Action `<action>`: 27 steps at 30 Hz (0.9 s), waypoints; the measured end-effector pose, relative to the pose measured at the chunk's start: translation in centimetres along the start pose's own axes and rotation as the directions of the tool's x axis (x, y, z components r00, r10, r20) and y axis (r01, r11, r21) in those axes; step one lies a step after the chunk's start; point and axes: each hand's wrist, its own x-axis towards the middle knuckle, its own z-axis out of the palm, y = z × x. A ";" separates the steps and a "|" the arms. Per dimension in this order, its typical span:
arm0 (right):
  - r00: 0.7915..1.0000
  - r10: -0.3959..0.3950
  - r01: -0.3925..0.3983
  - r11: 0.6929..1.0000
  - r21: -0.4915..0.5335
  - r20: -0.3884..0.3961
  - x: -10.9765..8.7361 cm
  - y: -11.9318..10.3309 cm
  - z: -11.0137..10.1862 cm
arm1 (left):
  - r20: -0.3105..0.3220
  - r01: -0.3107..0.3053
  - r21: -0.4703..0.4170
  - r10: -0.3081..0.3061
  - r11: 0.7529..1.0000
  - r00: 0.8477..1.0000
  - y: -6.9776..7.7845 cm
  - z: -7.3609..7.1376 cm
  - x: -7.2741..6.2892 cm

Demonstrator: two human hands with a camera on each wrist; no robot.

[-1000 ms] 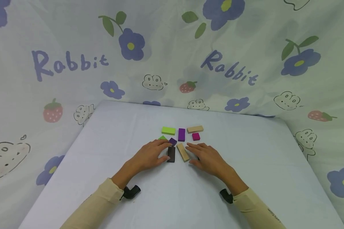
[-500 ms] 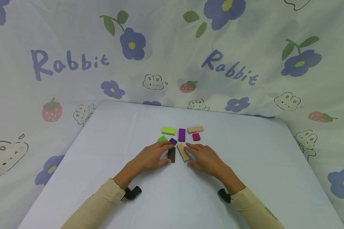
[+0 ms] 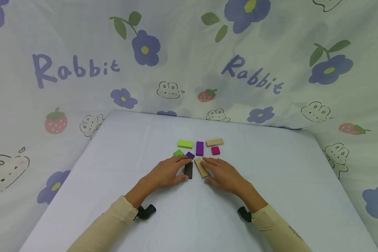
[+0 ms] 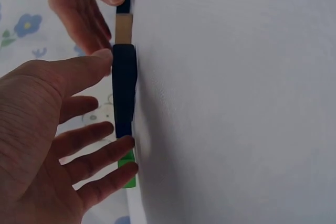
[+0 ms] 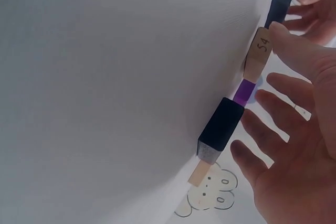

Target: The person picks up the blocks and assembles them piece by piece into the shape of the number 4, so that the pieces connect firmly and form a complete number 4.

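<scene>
Patterned cloth [image 3: 189,63] with flowers, rabbits and lettering hangs across the upper part of the head view; below it, a white-covered bench [image 3: 271,157] carries a loose group of small blocks at the centre of the frame.

Just below the frame's centre lie the two blocks nearest the hands: a dark block [image 3: 188,170], set lengthwise, and, just right of it, a plain wooden block [image 3: 201,168], lying askew with its far end towards the left. Above them sit a purple block [image 3: 200,148], a lime block [image 3: 185,144], a magenta block [image 3: 215,150] and a second wooden block [image 3: 214,142].

Left hand [image 3: 168,171]: grip wide, fingers spread and relaxed, thumb by the near end of the dark block. Right hand [image 3: 225,175]: grip likewise wide, fingers extended, thumb by the near end of the plain wooden block. Firm contact cannot be confirmed for either hand. A second dark block [image 5: 221,127], seen in the right wrist view, is concealed by the right hand in the head view.

Handling assessment: both near blocks appear to be rigid wood, probably light and not fragile. Smooth painted faces on the dark block may slip slightly; the bare wood should offer better friction. Recommended hold: thumb on the near end, fingertips on the far end, or a pinch across the long sides at mid-length. Close neighbours could be nudged.
</scene>
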 end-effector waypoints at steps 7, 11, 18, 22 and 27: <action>1.000 -0.012 0.012 1.000 -0.007 0.017 0.1 -0.2 0.1 | 0.019 -0.014 0.013 0.013 1.000 1.000 0.0 0.0 0.1; 0.999 -0.020 0.020 1.000 -0.011 0.030 0.3 -0.3 0.2 | 0.032 -0.021 0.017 0.020 1.000 0.999 0.1 0.0 0.3; 0.998 -0.044 0.045 0.998 -0.039 0.038 0.4 -0.1 0.3 | 0.032 -0.041 0.044 0.039 0.998 0.999 0.2 0.0 0.4; 0.998 -0.059 0.060 0.997 -0.057 0.029 0.5 0.0 0.3 | 0.036 -0.044 0.067 0.041 0.997 0.999 0.1 0.1 0.5; 0.998 -0.062 0.063 0.997 -0.051 0.014 0.4 0.0 0.1 | 0.041 -0.041 0.077 0.037 0.996 0.998 0.0 0.2 0.6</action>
